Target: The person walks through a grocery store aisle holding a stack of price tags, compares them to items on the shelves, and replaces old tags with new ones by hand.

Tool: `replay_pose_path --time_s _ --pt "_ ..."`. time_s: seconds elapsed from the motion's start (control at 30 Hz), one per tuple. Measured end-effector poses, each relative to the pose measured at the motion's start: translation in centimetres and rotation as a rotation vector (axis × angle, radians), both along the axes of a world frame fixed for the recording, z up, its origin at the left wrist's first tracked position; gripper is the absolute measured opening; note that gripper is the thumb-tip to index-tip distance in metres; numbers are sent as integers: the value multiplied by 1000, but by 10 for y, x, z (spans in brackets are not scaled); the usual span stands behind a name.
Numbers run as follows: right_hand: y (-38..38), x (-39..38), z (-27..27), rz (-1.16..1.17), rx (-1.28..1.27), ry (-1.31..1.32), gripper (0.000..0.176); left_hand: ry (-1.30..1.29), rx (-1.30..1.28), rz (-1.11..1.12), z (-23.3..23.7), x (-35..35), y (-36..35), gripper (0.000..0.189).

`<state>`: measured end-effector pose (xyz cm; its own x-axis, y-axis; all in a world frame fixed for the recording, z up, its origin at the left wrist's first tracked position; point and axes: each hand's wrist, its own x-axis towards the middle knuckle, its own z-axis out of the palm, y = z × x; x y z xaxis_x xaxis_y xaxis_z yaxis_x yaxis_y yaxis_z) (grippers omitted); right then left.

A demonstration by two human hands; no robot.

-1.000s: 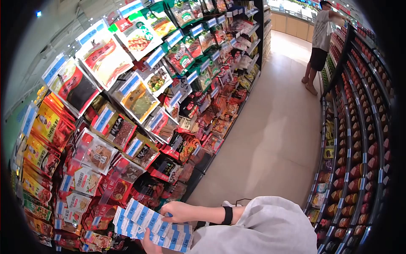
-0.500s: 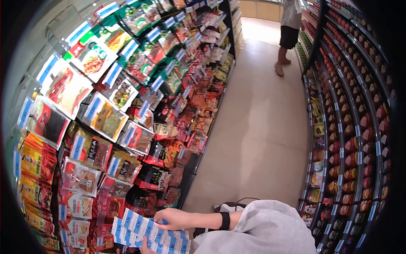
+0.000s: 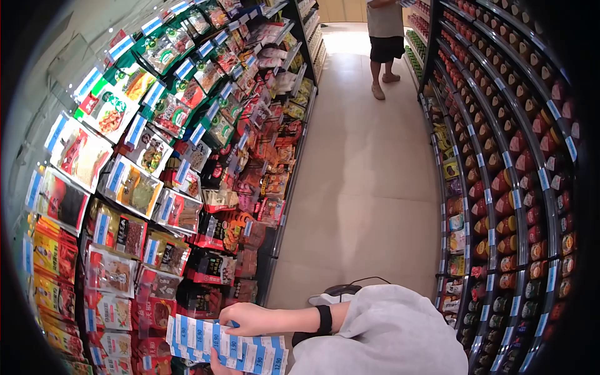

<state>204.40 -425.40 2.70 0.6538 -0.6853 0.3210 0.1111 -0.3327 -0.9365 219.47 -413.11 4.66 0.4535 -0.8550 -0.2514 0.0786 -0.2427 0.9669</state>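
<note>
A fanned stack of blue-and-white price labels [image 3: 228,345] with printed prices is at the bottom of the head view, in front of the left shelf. My left hand [image 3: 222,364] grips the stack from below; only its thumb and part of the hand show. Over the upper edge of the labels, my right hand [image 3: 245,319] has its fingers curled in a pinch on them. A black band [image 3: 324,319] circles the right wrist, below a light grey sleeve [image 3: 384,322]. The fingertips of both hands are partly hidden.
Hanging food packets [image 3: 134,187] with blue-and-white tags fill the left rack. Curved shelves of jars [image 3: 503,215] line the right side. Between them runs a pale tiled floor [image 3: 356,187]. Farther up the aisle stands another person [image 3: 385,50] in dark shorts.
The view has swung, so both shelves sit farther left. The other person has shifted left in view, with both legs now apart. My hands stay on the labels, which are slightly more spread.
</note>
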Motion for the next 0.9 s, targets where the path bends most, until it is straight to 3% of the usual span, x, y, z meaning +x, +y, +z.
replay_pose_path --time_s 0.07,0.23,0.33,0.47,0.57,0.63,0.9 --pt "11 -13 7 -14 20 49 22 596 -40 232 1 -7 15 39" --pt "34 -55 24 -21 86 226 22 550 -37 228 -14 -45 39 48" --pt "33 -85 21 -81 55 280 19 838 -198 54 -21 -74 34 42" --pt "20 -123 20 -251 87 147 13 874 -140 20 -19 -106 8 42" --pt "-18 -156 11 -417 -21 16 21 823 -116 96 -16 -128 -25 40" --pt "-43 -181 13 -456 168 -52 24 796 -163 12 -16 -142 -47 39" --pt "-165 -280 15 -296 234 -62 17 717 -164 -195 4 -244 -198 39"
